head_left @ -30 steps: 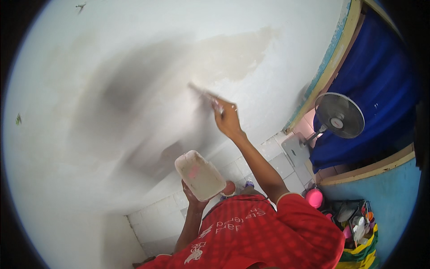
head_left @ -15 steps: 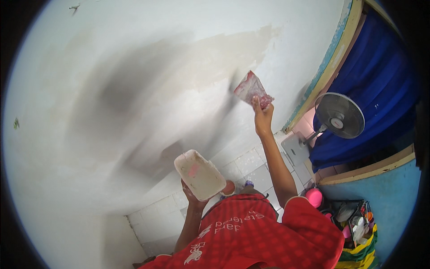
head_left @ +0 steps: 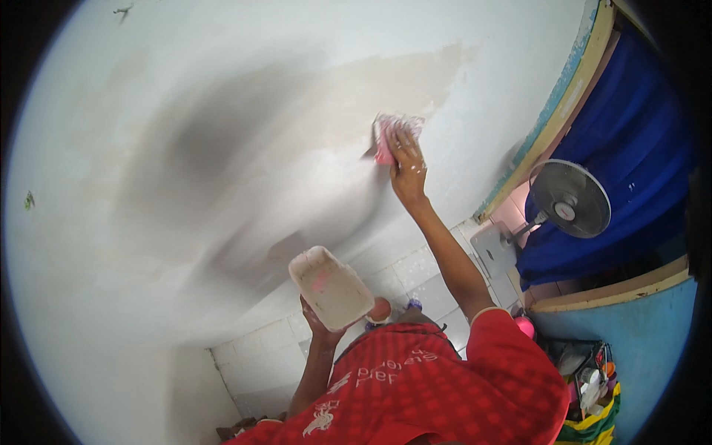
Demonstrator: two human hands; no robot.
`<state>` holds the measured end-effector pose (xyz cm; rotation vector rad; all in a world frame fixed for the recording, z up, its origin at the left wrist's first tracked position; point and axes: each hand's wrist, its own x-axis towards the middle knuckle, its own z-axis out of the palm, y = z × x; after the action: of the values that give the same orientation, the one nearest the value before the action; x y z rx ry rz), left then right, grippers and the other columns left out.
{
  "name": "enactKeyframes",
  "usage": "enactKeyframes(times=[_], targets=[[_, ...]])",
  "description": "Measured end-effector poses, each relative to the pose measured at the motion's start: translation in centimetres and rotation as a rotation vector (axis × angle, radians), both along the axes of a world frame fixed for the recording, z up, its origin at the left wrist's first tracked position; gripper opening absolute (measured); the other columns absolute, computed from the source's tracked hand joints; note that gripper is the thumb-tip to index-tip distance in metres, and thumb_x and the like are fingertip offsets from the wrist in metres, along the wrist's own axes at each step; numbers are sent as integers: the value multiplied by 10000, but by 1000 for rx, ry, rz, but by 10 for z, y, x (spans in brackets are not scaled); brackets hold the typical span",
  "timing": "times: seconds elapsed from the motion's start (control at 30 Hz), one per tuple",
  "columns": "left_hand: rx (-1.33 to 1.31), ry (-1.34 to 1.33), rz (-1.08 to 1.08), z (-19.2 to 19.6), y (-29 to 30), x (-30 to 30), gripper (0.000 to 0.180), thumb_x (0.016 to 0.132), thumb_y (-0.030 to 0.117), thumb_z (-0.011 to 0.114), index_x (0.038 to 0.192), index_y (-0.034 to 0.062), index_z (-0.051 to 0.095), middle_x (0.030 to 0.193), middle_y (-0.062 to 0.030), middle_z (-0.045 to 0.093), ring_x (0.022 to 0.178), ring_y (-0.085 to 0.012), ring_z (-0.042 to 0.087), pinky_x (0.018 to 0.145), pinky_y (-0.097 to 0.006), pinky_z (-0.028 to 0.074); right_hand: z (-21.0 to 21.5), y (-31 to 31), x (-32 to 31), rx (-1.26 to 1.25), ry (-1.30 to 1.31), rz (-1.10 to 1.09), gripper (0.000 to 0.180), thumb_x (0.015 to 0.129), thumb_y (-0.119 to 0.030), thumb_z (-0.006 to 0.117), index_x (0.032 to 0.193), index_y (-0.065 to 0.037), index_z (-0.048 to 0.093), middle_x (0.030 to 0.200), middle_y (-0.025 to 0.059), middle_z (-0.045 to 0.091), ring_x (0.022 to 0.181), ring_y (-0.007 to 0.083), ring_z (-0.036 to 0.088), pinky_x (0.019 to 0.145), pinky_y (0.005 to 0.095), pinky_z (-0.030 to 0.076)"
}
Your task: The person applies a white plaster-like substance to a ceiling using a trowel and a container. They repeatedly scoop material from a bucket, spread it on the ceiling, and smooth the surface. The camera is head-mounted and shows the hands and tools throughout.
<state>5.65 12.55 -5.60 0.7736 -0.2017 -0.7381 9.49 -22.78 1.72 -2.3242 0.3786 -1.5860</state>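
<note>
My left hand grips the side of a shallow, off-white rectangular tub. Its inside is coated with pale paste and bears a small pink patch. Farther up and to the right, my right hand is closed on a flat red putty spreader smeared with white. Paste also spots those fingers, which lie over the spreader as it sits at the white wall. A damp-looking beige patch stretches across the wall just above it. How much of the spreader's edge touches the wall cannot be made out.
To the right, a grey fan stands before a blue curtain in a doorway. A rack with dishes is at the lower right. Pale tiles cover the floor, where a reddish-brown round container stands by my feet.
My right hand has moved left and slightly up with the spreader, turning so its back now faces me and the spreader lies toward the wall. The left hand and tub have hardly moved.
</note>
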Motion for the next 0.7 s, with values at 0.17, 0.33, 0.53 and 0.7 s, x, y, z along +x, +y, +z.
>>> enactKeyframes(times=[0.17, 0.33, 0.53, 0.7], targets=[[-166, 304, -54, 26, 4, -1, 605, 1075, 553, 350, 1501, 131, 430, 1400, -106, 576, 1242, -311, 620, 995, -532, 560, -35, 41, -48, 214, 140, 276, 575, 839, 126, 591, 1373, -78, 654, 1313, 179, 689, 1317, 388, 592, 1149, 473, 443], [-203, 321, -24, 32, 6, -8, 562, 1096, 506, 334, 1490, 119, 439, 1374, -98, 588, 1218, -289, 632, 967, -500, 580, -22, -50, -55, 412, -173, -398, 318, 1029, -143, 563, 1296, -9, 672, 1186, 255, 713, 1026, 424, 702, 908, 463, 538], [46, -124, 108, 1, 19, -10, 600, 1084, 547, 343, 1501, 125, 428, 1371, -101, 586, 1217, -281, 632, 989, -493, 574, 48, -26, 23, 289, -149, -411, 415, 940, -57, 569, 1346, -13, 639, 1275, 217, 698, 1073, 410, 701, 931, 474, 539], [-117, 115, 57, 4, 25, -10, 610, 1085, 551, 338, 1513, 124, 415, 1385, -107, 579, 1230, -281, 627, 1005, -498, 570, 0, 109, -4, 278, 317, 347, 603, 888, 92, 544, 1442, -139, 602, 1369, 180, 656, 1232, 389, 649, 1022, 467, 534]])
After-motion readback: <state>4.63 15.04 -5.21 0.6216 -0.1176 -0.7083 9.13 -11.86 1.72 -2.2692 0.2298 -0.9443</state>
